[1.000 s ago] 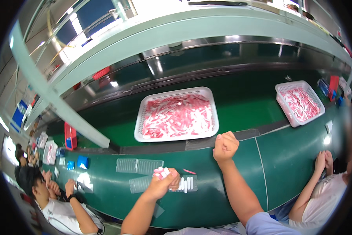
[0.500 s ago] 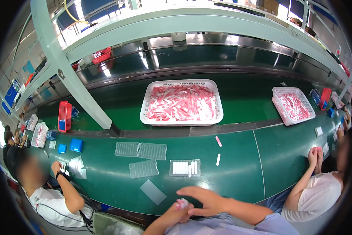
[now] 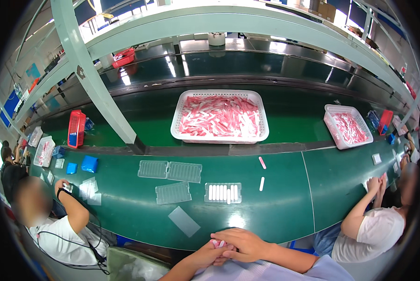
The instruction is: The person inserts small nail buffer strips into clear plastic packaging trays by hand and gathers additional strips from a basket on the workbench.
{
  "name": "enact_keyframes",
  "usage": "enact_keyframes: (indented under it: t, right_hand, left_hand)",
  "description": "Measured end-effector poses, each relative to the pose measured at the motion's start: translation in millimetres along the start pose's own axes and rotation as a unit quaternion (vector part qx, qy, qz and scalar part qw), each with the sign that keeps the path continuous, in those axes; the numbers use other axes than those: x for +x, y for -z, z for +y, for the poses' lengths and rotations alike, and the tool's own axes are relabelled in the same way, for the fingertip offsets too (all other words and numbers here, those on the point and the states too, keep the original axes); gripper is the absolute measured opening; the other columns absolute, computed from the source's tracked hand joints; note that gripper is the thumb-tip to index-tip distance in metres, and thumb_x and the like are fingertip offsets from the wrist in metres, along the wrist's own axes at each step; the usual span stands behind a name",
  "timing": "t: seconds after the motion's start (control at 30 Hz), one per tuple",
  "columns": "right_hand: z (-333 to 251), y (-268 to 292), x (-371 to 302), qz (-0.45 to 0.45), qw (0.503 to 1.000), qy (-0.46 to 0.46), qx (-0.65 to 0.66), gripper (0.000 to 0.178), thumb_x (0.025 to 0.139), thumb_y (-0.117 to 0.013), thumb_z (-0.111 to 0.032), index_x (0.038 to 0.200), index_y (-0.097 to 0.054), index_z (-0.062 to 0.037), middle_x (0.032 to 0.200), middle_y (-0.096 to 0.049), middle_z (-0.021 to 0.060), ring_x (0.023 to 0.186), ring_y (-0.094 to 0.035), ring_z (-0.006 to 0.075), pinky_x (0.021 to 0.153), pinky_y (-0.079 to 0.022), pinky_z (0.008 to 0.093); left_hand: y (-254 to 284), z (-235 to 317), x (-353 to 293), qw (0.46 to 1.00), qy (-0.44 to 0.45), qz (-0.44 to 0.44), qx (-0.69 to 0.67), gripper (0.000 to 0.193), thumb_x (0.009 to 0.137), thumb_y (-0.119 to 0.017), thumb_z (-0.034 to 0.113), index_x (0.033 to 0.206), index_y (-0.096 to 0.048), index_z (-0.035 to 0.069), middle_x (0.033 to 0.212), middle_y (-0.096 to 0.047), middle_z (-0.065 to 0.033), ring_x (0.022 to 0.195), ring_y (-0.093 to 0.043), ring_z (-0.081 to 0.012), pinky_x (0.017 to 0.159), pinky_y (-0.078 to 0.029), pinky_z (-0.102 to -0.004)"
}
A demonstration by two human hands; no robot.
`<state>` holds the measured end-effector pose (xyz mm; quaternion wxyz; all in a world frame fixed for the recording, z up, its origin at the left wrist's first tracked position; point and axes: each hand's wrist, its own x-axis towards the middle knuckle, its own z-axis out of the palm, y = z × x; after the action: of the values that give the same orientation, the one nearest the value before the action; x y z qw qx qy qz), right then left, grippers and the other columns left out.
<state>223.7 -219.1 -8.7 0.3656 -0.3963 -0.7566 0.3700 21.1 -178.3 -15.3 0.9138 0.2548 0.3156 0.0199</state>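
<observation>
Close to my body, just off the table's near edge, my left hand [image 3: 205,255] is closed around a few small flat pink-and-white sticks [image 3: 218,243]. My right hand [image 3: 244,244] lies over it, its fingers together and pressed onto the same bundle; most of the sticks are hidden between both palms. Ahead of my hands, a clear ribbed plastic tray [image 3: 223,199] carries several white sticks side by side, one sitting lower than its neighbours. To the right lie a loose white stick [image 3: 262,184] and a loose pink stick [image 3: 262,162].
Empty clear trays [image 3: 173,193] and a translucent sheet [image 3: 184,221] lie left on the green table [image 3: 270,215]. Behind them stands a white basket [image 3: 172,126] heaped with pink-and-white sticks. A metal post [image 3: 95,84] rises at left. Co-workers sit on both sides.
My right hand has come down from spread fingers above the left hand and closed over it. Both hands sit slightly lower in view. The view has shifted slightly.
</observation>
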Motion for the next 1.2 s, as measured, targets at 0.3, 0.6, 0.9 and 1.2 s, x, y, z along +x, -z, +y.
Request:
enact_keyframes:
  t: [0.3, 0.6, 0.9, 1.2]
  right_hand:
    - [0, 5, 8, 0.038, 0.998, 0.045, 0.008, 0.056, 0.094, -0.075, -0.027, 0.142, -0.060, -0.0022, 0.140, -0.065, 0.0173, 0.126, -0.064, 0.0344, 0.105, -0.051, 0.0466]
    - [26, 40, 37, 0.104, 0.986, 0.009, -0.130, 0.046, 0.094, -0.073, -0.034, 0.133, -0.068, -0.0100, 0.140, -0.064, 0.0149, 0.132, -0.058, 0.0350, 0.112, -0.042, 0.0517]
    - [79, 71, 41, 0.078, 0.912, -0.055, -0.399, 0.054, 0.096, -0.065, -0.054, 0.137, -0.067, -0.0186, 0.153, -0.052, 0.0170, 0.143, -0.046, 0.0387, 0.119, -0.033, 0.0572]
    - [84, 81, 39, 0.038, 0.938, -0.019, -0.343, 0.061, 0.095, -0.066, -0.055, 0.147, -0.060, -0.0225, 0.157, -0.048, 0.0198, 0.144, -0.046, 0.0407, 0.119, -0.034, 0.0585]
  left_hand:
    - [10, 1, 2, 0.999, -0.011, -0.033, 0.023, 0.019, 0.108, -0.062, 0.027, 0.101, -0.059, 0.009, 0.068, -0.048, 0.0068, 0.054, -0.039, -0.0035, 0.046, -0.029, -0.0224]
    - [30, 5, 3, 0.993, -0.021, -0.072, -0.092, 0.019, 0.109, -0.059, 0.024, 0.099, -0.056, 0.008, 0.066, -0.040, 0.0040, 0.054, -0.035, -0.0070, 0.045, -0.028, -0.0231]
    - [20, -9, -26, 0.991, -0.121, -0.041, -0.027, 0.041, 0.105, -0.063, 0.042, 0.085, -0.046, 0.011, 0.070, -0.044, -0.0032, 0.061, -0.045, -0.0167, 0.059, -0.039, -0.0292]
    - [75, -38, -41, 0.980, -0.124, 0.037, -0.152, 0.018, 0.109, -0.059, 0.023, 0.099, -0.058, 0.007, 0.065, -0.038, 0.0037, 0.054, -0.034, -0.0077, 0.046, -0.026, -0.0244]
